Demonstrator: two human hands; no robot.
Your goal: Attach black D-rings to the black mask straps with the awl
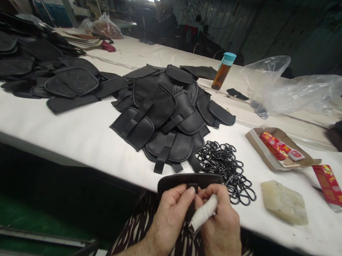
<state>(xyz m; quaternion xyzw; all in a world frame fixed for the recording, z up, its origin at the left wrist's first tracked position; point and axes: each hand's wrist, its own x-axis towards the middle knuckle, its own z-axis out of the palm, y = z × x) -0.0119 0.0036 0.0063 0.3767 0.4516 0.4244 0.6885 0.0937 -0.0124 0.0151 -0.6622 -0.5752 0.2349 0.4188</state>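
Observation:
Over my lap, at the table's front edge, my left hand [169, 214] is closed on a black leather piece [169, 181] with a rounded edge, its thumb pressing on a short black strap. Close beside it, my right hand [223, 226] has its fingertips at the same strap. A small tool with a white-wrapped handle [203, 214] is gripped in that hand, its dark end pointing down toward me. What lies between the fingertips is hidden. Just beyond my right hand sits a heap of black oval rings [221, 162]. Several similar black leather pieces with straps [167, 106] are piled ahead.
On the white table [71, 135] more black pieces [69, 82] spread to the left. To the right are a cardboard tray [253, 146] with a red box [273, 145], another red box [328, 184] and a yellowish block [284, 202]. A bottle [222, 72] and plastic bag [306, 94] stand farther back.

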